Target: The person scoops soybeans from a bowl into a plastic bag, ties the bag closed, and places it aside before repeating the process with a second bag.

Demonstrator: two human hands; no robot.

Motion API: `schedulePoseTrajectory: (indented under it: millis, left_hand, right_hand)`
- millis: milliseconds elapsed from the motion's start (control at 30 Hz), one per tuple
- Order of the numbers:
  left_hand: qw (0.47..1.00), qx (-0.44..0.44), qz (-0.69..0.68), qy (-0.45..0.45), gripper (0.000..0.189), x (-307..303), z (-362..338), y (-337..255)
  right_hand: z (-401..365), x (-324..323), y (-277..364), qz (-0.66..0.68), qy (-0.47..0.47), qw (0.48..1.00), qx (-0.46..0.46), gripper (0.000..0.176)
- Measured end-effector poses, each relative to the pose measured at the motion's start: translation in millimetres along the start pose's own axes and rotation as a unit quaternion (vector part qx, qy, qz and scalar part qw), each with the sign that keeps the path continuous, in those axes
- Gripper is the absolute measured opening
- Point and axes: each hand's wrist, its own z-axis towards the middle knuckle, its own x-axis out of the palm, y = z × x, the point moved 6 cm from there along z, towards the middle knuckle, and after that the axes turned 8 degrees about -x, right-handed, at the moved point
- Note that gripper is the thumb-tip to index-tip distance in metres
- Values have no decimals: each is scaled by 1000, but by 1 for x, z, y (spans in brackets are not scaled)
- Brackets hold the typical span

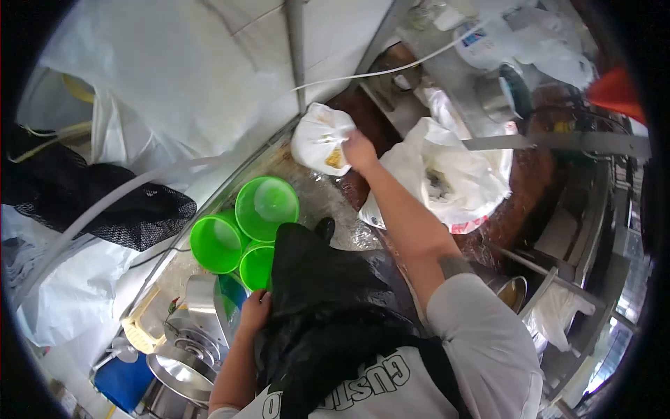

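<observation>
My right hand [359, 151] is stretched out forward, its fingers closed on the gathered side of a white plastic bag [319, 136] with something yellowish showing at its lower part. The bag is on or just above the wet floor by the wall corner. Close to my apron, my left hand [256, 309] has its fingers curled beside the nearest of three green buckets [257, 266]. What those fingers hold, if anything, is hidden. The other two buckets [218, 243] stand against it, open side up.
Right of my right arm stands a large white sack [453, 174] with its mouth open. Metal pots and lids [183, 371] and a yellow basket [144, 322] lie at lower left. A pale hose [115, 199] crosses the left side. Metal shelving [583, 279] stands at right.
</observation>
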Motion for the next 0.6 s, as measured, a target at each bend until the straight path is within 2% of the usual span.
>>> schedulePoseTrajectory:
  millis: [33,67,100,133,167,200,267,300,333,367,433,467,533,567,600]
  left_hand:
    - [1000,2,23,15,40,0,7,-4]
    - [999,4,46,28,40,0,14,-12]
    - [998,20,45,28,40,-5,18,-28]
    - [998,42,37,36,40,-9,20,-45]
    - [997,63,31,43,41,-15,22,-60]
    - [996,75,32,43,41,-16,31,-66]
    - [984,170,55,9,41,-13,47,-83]
    - [984,149,98,29,44,-18,38,-107]
    - [981,126,142,48,47,-24,27,-134]
    - [976,145,152,51,48,-16,34,-139]
    - [968,173,172,56,50,0,32,-155]
    - [955,218,194,52,51,9,21,-175]
    - [930,284,226,50,53,37,-14,-216]
    - [915,312,249,59,52,56,-38,-236]
    - [896,343,273,70,52,79,-65,-255]
  right_hand:
    - [-25,-18,15,32,11,998,-49,31]
    - [-50,-43,36,25,57,997,-43,24]
    - [-87,-63,47,86,37,994,-59,20]
    - [-121,-93,67,146,93,985,20,17]
    - [-160,-104,64,137,122,983,-10,16]
    - [-197,-128,71,124,135,983,5,17]
    - [-264,-170,72,95,186,977,43,24]
    - [-302,-186,65,75,222,970,70,33]
    - [-340,-202,53,69,204,974,75,36]
    - [-378,-216,41,65,187,977,80,41]
    - [-452,-251,26,36,203,963,172,45]
    - [-494,-262,21,41,191,964,178,45]
    - [-582,-290,3,-1,85,963,256,46]
    - [-627,-297,5,5,62,961,270,46]
    - [-672,-309,10,34,26,945,326,46]
